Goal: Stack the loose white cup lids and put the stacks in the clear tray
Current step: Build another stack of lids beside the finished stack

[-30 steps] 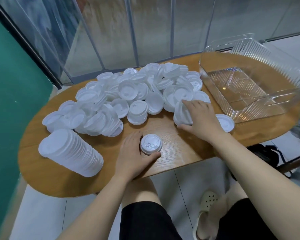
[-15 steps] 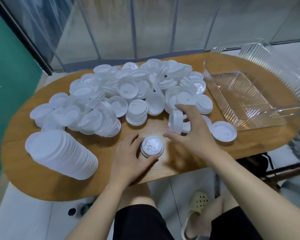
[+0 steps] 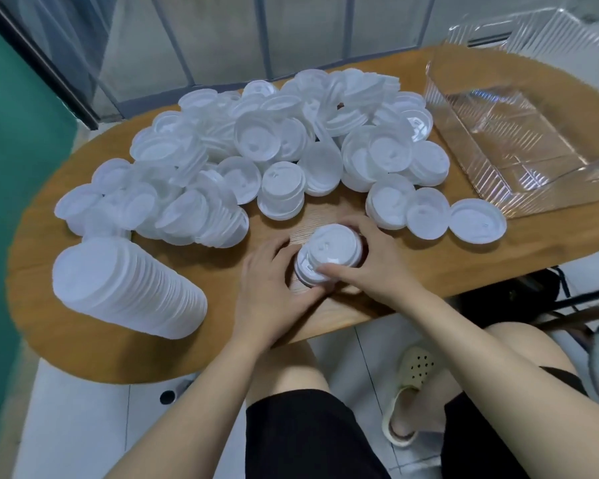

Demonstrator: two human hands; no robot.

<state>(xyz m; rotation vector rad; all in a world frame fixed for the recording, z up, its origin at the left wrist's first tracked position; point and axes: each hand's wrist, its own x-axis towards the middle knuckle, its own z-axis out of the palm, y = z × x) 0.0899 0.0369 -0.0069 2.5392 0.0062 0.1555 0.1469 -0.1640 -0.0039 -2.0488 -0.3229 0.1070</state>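
A short stack of white lids [image 3: 329, 250] stands near the front edge of the wooden table [image 3: 83, 340]. My left hand [image 3: 274, 285] curls round its left side. My right hand [image 3: 370, 264] grips the upper lids of that stack from the right, thumb on the rim. A big heap of loose white lids [image 3: 256, 146] covers the middle and back of the table. A long stack of lids [image 3: 125, 288] lies on its side at the front left. The clear ribbed tray [image 3: 533, 188] sits at the right end with nothing in it.
Three single lids [image 3: 478, 221] lie flat between the hands and the tray. Glass panels stand behind the table and a green wall is on the left. My knees and a pale sandal [image 3: 408, 392] are below the table's front edge.
My right hand has carried a few lids from the right side of the heap over to the small stack and set them on top. My left hand stayed at that stack.
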